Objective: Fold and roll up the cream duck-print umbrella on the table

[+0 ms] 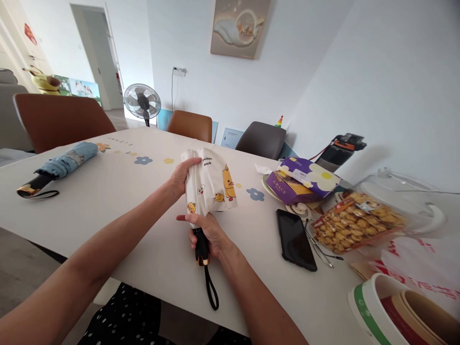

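White bench with flower decals is filling most of the view, in a pale-walled room; standing fan is sitting beyond the far side, brown chair, smaller tan chair and gray chair are lining the bench, wall picture is hanging above. Blue umbrella, folded, is lying at the left, black handle pointing toward the near left. Right side is getting crowded: purple box, dark bottle behind it, black phone, snack jar tilting, plastic bag, green-banded tub in the near corner. White umbrella, folded, duck print, is being held over the middle of the near part of the bench, canopy pointing away, wrist strap trailing toward the near edge; cannot tell if it is touching the surface. Left hand: grip is clamping the canopy's upper left edge, thumb pressing on the front, other fingers hiding behind the fabric. Right hand: grip is closing around the top of the black handle, thumb lying across the canopy's lower end, one finger sticking out to the left.
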The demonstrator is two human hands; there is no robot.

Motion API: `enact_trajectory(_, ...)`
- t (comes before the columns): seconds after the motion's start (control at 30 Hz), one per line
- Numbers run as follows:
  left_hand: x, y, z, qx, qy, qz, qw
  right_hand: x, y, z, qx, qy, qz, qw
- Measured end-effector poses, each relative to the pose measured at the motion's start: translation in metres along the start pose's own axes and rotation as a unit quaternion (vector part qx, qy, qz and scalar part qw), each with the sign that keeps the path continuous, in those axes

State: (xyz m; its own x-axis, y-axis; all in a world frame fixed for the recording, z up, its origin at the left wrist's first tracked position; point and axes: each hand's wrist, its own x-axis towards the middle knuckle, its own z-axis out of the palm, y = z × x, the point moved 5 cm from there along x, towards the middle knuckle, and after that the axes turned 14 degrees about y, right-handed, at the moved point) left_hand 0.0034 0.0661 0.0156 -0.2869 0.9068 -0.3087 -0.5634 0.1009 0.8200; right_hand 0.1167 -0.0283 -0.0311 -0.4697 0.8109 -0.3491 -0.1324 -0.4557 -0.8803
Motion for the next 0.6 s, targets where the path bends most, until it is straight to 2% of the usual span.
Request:
enact_trajectory(0.17, 0.002, 0.0, 0.0, -0.001, -0.029, 0.008, 1.0, -0.001, -0.001, 0.001, 0.017, -0.003, 0.001, 1.0)
enact_trajectory(0.27, 0.006, -0.004, -0.002, -0.011, -0.024, -0.007, 1.0, 0.003, 0.001, 0.0, 0.013, 0.009, -0.009, 1.0)
enact_trajectory(0.4, 0.019, -0.008, -0.009, -0.004, 0.0, -0.009, 1.0, 0.008, 0.005, -0.003, 0.0, 0.058, -0.004, 0.998)
enact_trajectory(0.47, 0.031, -0.005, -0.02, 0.01, 0.038, 0.024, 0.999, 0.007, 0.008, -0.002, -0.007, 0.071, 0.013, 0.997)
enact_trajectory(0.6, 0.049, 0.016, -0.051, 0.05, 0.166, 0.164, 0.971, 0.007, 0.012, -0.001, 0.02, 0.072, 0.066, 0.995)
